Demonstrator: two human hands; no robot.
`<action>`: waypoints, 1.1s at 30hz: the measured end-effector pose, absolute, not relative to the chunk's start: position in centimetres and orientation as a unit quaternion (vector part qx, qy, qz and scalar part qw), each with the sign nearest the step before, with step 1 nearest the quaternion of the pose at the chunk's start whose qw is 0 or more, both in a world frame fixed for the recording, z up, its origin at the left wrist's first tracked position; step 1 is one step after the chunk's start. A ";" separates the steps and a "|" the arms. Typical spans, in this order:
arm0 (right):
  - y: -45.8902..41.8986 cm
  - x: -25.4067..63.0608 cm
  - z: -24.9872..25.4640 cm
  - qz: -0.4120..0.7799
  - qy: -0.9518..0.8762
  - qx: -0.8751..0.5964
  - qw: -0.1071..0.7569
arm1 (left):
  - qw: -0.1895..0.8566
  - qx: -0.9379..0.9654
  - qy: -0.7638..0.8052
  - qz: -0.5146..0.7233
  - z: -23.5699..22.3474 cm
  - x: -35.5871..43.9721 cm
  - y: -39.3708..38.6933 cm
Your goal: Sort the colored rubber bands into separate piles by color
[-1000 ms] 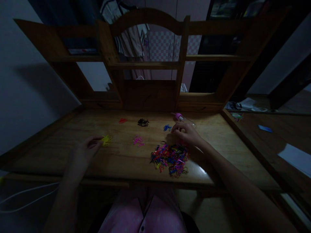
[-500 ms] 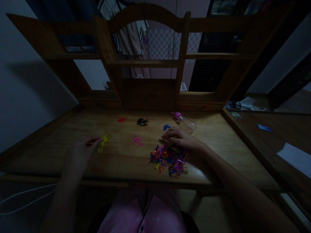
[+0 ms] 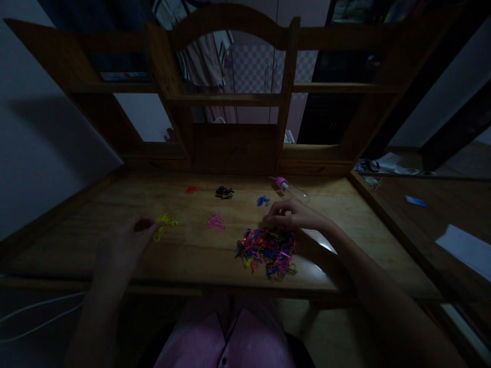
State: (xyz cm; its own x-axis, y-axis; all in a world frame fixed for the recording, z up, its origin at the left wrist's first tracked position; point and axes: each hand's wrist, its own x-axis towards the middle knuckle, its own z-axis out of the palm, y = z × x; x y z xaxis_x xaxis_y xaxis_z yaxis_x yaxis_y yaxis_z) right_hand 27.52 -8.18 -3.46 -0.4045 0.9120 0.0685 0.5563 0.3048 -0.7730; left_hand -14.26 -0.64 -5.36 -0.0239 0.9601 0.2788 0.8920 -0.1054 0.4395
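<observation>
My left hand (image 3: 128, 240) is at the left of the desk, thumb and forefinger pinched at the edge of a small heap of yellow paper clips (image 3: 164, 223). Whether a clip sits between those fingertips is too dark to tell. Just above a large mixed pile of coloured paper clips (image 3: 266, 251), my right hand (image 3: 293, 214) has its fingers curled together, and their tips hide whatever they hold. Separate small groups of pink clips (image 3: 217, 222), blue clips (image 3: 263, 201), black clips (image 3: 224, 192) and red clips (image 3: 191, 189) lie farther back.
Behind my right hand a clear bottle with a pink cap (image 3: 292, 190) lies on its side. A wooden shelf frame (image 3: 233, 99) rises along the back of the desk. On a surface to the right are white paper (image 3: 466, 250) and a blue card (image 3: 416, 201).
My right hand has shifted slightly right and its fingers have curled in. My left hand has stayed near the yellow clips, which now spread a little farther right.
</observation>
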 end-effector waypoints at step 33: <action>-8.3 28.9 -2.8 0.408 -0.761 -0.475 0.169 | 0.329 0.869 0.336 0.158 -5.5 -0.5 -11.4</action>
